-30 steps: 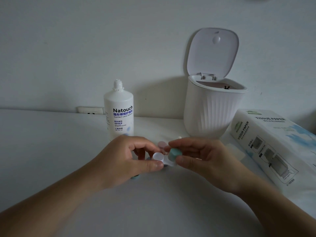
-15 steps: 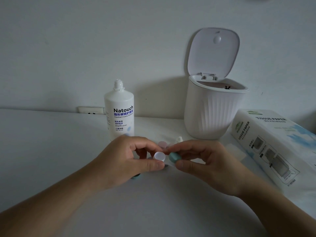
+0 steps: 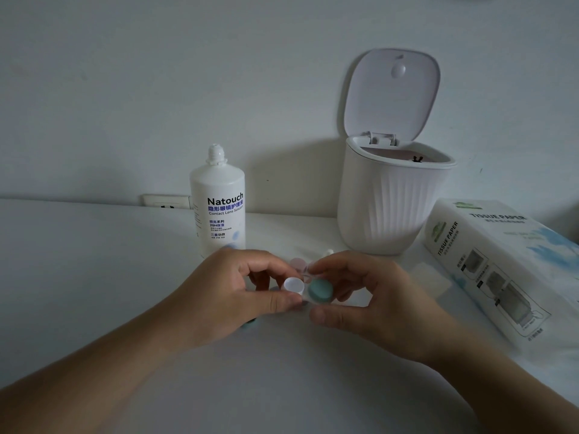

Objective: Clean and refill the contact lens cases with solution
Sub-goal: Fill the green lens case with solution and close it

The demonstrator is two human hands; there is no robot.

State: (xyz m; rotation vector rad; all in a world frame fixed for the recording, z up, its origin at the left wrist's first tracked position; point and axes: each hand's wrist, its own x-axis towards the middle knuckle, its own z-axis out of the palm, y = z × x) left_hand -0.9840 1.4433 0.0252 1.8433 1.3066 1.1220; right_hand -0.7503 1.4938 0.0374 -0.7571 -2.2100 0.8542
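So here's where I'm at: both hands are up over the middle of the white worktop (image 3: 78,277), a bit toward the near edge, working on one contact lens case (image 3: 305,289) between them. My left hand (image 3: 232,296) has thumb and fingers pinched on the end with the white cap (image 3: 294,285), and my right hand (image 3: 376,302) is closed around the other end, fingertips gripping the teal cap (image 3: 320,291), which is tilted toward the camera. The two hands are nearly touching, with only the case between them. Just behind my fingers there's something pinkish (image 3: 297,264) lying on the worktop, probably a second case, but it's mostly hidden and blurry so I can't say for sure. A bit of teal (image 3: 250,323) also peeks out under the heel of my left hand, can't tell what it is. The solution bottle (image 3: 217,208) stands upright behind my left hand, toward the far edge, label reading Natouch, with no cap on the nozzle as far as I can see. To its right, along the far edge by the wall, sits the little ribbed white bin (image 3: 388,208) with its lid (image 3: 391,92) flipped up. The tissue paper box (image 3: 501,264) lies along the right edge. A wall socket (image 3: 166,202) shows behind the bottle.
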